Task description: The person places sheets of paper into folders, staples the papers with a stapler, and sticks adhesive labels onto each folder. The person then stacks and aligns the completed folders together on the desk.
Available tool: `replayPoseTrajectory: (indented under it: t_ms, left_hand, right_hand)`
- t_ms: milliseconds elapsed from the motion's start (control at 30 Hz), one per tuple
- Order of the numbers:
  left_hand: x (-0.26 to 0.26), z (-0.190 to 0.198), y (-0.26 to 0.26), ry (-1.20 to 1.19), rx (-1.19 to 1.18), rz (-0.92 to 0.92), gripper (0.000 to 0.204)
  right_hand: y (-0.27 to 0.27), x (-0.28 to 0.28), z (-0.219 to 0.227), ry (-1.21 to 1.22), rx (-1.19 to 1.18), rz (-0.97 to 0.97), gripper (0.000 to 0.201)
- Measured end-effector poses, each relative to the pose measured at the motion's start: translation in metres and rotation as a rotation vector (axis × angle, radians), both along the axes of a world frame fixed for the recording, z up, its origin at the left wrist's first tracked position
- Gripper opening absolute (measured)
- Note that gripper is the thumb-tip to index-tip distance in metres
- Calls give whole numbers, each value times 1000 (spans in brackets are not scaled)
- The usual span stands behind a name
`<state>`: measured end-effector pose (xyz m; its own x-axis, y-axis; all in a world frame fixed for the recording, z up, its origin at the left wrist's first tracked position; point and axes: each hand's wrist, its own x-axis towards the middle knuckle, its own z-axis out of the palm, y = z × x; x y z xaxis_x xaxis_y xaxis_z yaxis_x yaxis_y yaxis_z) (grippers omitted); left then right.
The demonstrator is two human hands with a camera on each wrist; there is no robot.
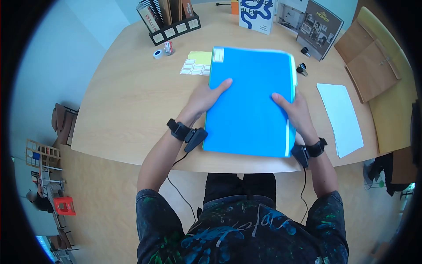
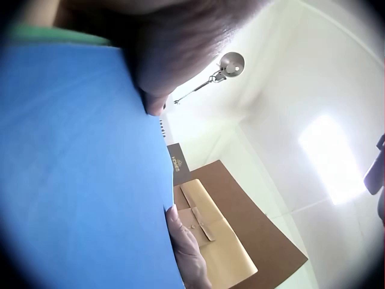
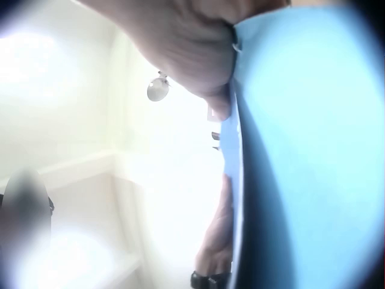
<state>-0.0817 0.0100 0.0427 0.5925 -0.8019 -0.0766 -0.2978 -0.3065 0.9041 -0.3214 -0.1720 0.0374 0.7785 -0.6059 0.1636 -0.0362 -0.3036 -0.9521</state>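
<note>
A blue folder [image 1: 250, 105] with a white label at its top left corner is held up by both hands in the head view. My left hand [image 1: 206, 97] grips its left edge, thumb on the front and fingers hidden behind. On the opposite edge my right hand [image 1: 298, 112] holds it the same way. The left wrist view shows the blue cover [image 2: 84, 162] beside my left hand [image 2: 180, 48]. In the right wrist view, my right hand [image 3: 186, 48] is at the edge of a light blue surface [image 3: 313, 132].
Label sheets [image 1: 193, 67] lie partly behind the folder. White papers [image 1: 340, 119] lie at the right, near a brown envelope [image 1: 373, 66]. Farther back stand a black organizer [image 1: 176, 31], a tape roll [image 1: 158, 54], books [image 1: 318, 28] and black clips [image 1: 302, 69].
</note>
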Motion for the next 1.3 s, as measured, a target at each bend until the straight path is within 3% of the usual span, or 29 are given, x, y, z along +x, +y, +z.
replayPoseTrajectory:
  t_ms: [33, 67, 133, 333, 533, 700, 767, 833, 867, 1000, 1067, 1100, 1167, 1300]
  left_hand:
    - [1, -5, 3, -51, 163, -38, 100]
    - [4, -11, 9, -50, 163, -40, 100]
    - [-3, -6, 23, -4, 327, -228, 104]
    - [-4, -8, 25, -135, 547, -225, 97]
    - [-10, 2, 16, -385, 715, -212, 98]
    - [-2, 8, 14, -619, 746, -205, 95]
    - [10, 10, 16, -652, 758, -194, 90]
    - [33, 7, 17, -389, 475, -14, 72]
    - [41, 7, 15, -384, 423, 104, 55]
    - [73, -14, -2, -571, 341, 242, 44]
    - [106, -53, -13, -902, 156, -33, 50]
    - [102, -48, -15, -907, 159, -26, 50]
    - [87, -36, -21, -976, 553, -167, 54]
    - [99, -45, -30, -957, 553, -167, 58]
  right_hand:
    - [1, -5, -4, -3, -2, 0, 78]
    - [3, -10, -8, 76, 49, 12, 81]
    - [9, -19, -13, 160, 103, 23, 84]
    - [11, -23, -17, 314, 95, 68, 93]
    - [-8, -18, -24, 531, -136, -1, 95]
    - [-12, -16, 11, 968, -434, -16, 89]
    - [-23, -17, 23, 973, -438, -53, 86]
    - [-40, -16, 25, 984, -437, -88, 84]
    - [-51, -14, 25, 864, -370, -146, 81]
    - [-65, -3, 6, 481, -365, -252, 64]
    - [-58, -2, -3, 389, -427, -273, 57]
    - [-55, -2, -6, 303, -484, -300, 51]
    - [-53, -1, -10, 313, -433, -258, 47]
    - [-48, 0, -14, 267, -384, -211, 55]
